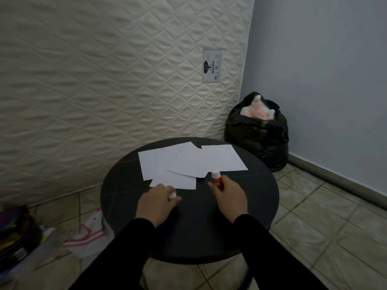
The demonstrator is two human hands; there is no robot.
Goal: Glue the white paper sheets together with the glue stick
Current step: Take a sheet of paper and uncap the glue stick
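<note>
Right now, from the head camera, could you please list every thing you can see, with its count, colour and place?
paper sheets: several overlapping, white, far half of the table
glue stick: one, red with white end, held upright near the sheets
small white thing: one, possibly the cap, in the left fingers
table: one, round, black, centre
mattress: one, cream, quilted, upright behind the table
black bag: one, in the corner, pink fluffy thing inside
plastic bag: one, white and red, floor left
wall: pale blue, right
left hand: one, pinching the white thing
right hand: one, gripping the glue stick
</note>
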